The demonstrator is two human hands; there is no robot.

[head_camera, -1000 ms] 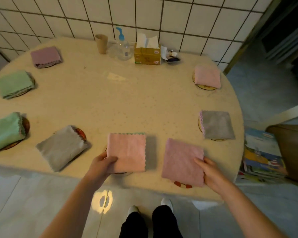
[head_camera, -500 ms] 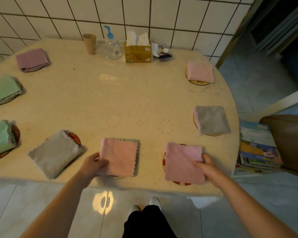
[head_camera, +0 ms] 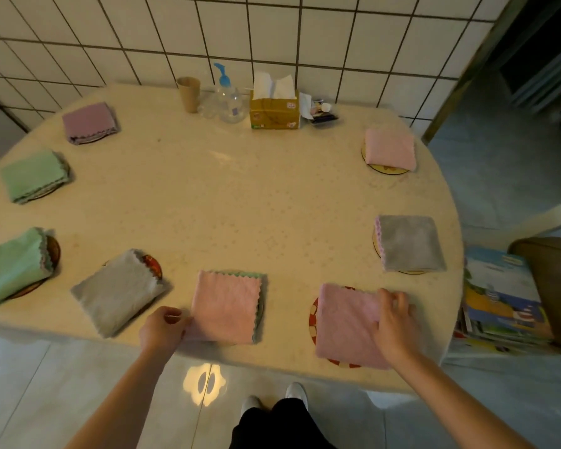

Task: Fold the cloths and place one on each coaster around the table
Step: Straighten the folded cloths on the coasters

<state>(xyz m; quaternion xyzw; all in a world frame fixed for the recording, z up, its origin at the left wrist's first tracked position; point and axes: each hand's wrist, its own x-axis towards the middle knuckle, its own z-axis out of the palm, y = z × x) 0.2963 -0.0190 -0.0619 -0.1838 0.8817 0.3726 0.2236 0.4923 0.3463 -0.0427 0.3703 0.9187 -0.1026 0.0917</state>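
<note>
Two hands: left hand (head_camera: 162, 328) pinches pink cloth (head_camera: 225, 306) (corner only).

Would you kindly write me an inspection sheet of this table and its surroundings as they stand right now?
Surface: round cream table against a white tiled wall.
Job's things: eight folded cloths ring the table, each on a coaster where one shows; nearest are a pink cloth and another pink cloth on a red-and-white coaster.
Clutter: paper cup, pump bottle, tissue box, small items at the far edge.
Grippers: left hand pinches the first pink cloth's corner; right hand rests on the second.
Cables: nothing seen.
Surroundings: stack of books on the floor, brown seat.
</note>
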